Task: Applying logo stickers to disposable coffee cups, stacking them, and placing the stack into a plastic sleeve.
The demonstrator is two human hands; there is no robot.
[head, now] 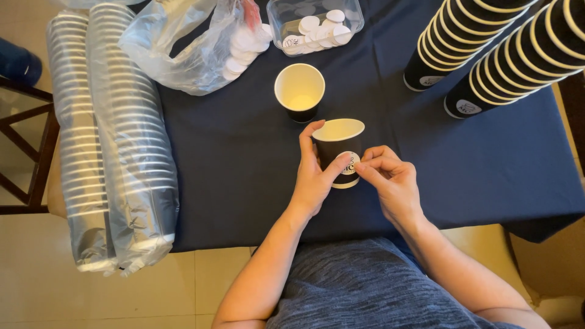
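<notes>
We see left hand (314, 176) wrapped round black paper cup (338, 149), thumb on round sticker (350, 162); right hand (390, 180) fingertips pinch the sticker's edge.

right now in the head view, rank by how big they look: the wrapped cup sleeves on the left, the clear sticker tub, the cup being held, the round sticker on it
1. wrapped cup sleeves
2. clear sticker tub
3. held cup, which looks close to the tub in size and sits nearer the camera, so this order is unsure
4. round sticker
</notes>
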